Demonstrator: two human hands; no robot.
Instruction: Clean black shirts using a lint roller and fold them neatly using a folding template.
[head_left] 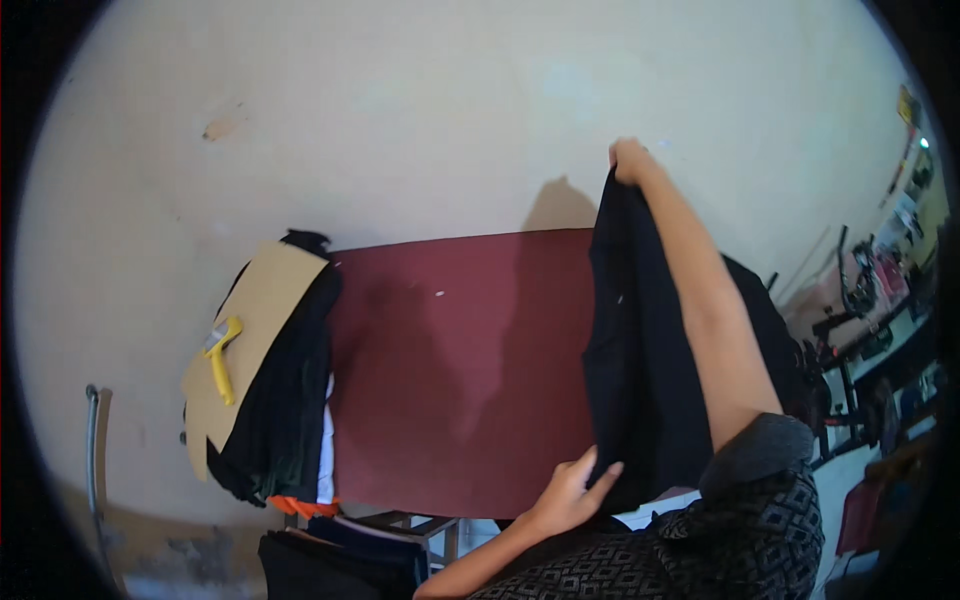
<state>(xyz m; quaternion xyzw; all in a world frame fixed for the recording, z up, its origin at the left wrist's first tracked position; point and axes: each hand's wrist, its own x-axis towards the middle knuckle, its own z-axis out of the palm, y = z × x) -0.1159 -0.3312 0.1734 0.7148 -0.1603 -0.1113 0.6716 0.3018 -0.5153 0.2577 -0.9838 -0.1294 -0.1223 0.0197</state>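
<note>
A piece of black cloth (640, 340) is stretched between my two hands over the right part of the dark red tabletop (450, 380). My right hand (632, 162) is closed on its far corner, raised against the wall, with the arm reaching across the cloth. At the near edge of the table my left hand (575, 490) pinches the lower left edge of the cloth. More of the cloth hangs past my right arm, and part of it is hidden behind that arm.
Dark garments (285, 400) lie piled on the table's left end. On them rest a tan cardboard sheet (265, 310) and a yellow-handled tool (222, 365). Folded dark cloth (330, 560) sits below the near left edge. Beyond the table is a pale wall (420, 120); cluttered equipment (865, 340) stands right.
</note>
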